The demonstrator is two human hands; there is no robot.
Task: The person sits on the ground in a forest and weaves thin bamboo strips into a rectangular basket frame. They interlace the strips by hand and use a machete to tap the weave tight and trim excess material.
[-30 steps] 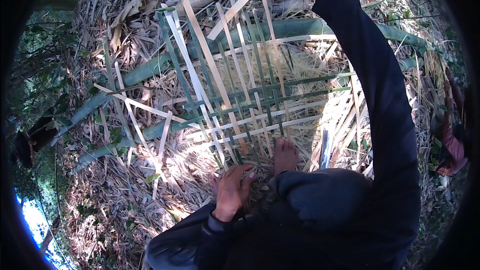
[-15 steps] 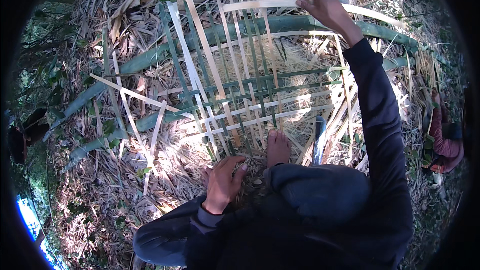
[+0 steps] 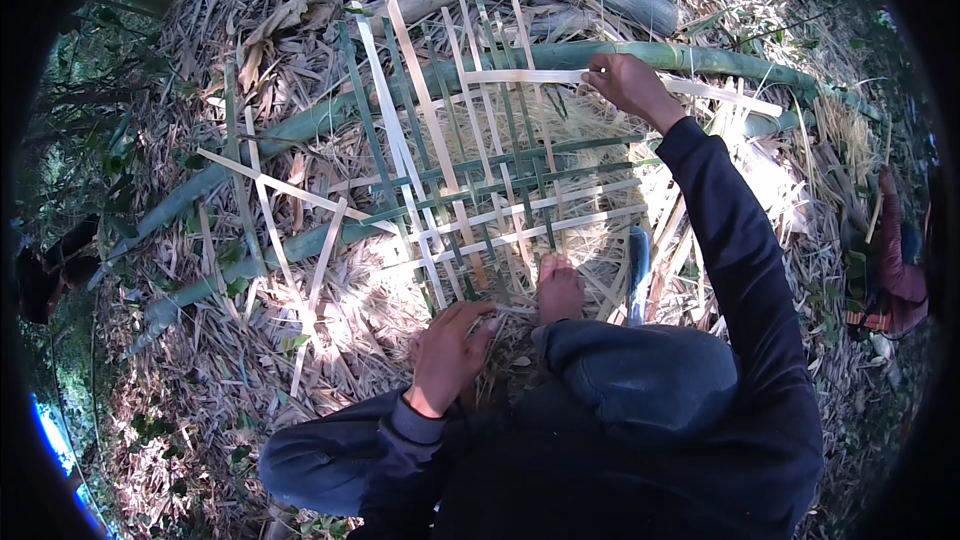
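Ground [image 3: 330,340] covered all over with dry leaves and bamboo shavings, carrying everything. Long green bamboo poles [image 3: 300,130] lying across it, from the lower left up toward the far right edge. Woven bamboo mat [image 3: 480,190] spread flat over the poles, in the middle of the ground: upright strips, pale and green, crossed by several horizontal ones already in place at the near end, with the far ends of the uprights free and fanned out. Bare foot [image 3: 558,285] pressing on the near edge of the mat, apparently pinning it down.

Loose pale strip [image 3: 520,76] held crosswise over the far part of the mat, touching the free uprights. Right hand [image 3: 628,85] stretched out far, fingers closed on this strip near its middle, the rest running on to the right. Left hand [image 3: 450,350] resting at the near edge of the mat, fingers curled down on the strip ends; whether clamped on one of them, cannot tell.

Judged step: laying in a new cross strip beyond the finished rows. Next move probably calling for threading it over and under the uprights in turn, then sliding it down tight against the last woven row, with foot and left hand keeping the mat from shifting.
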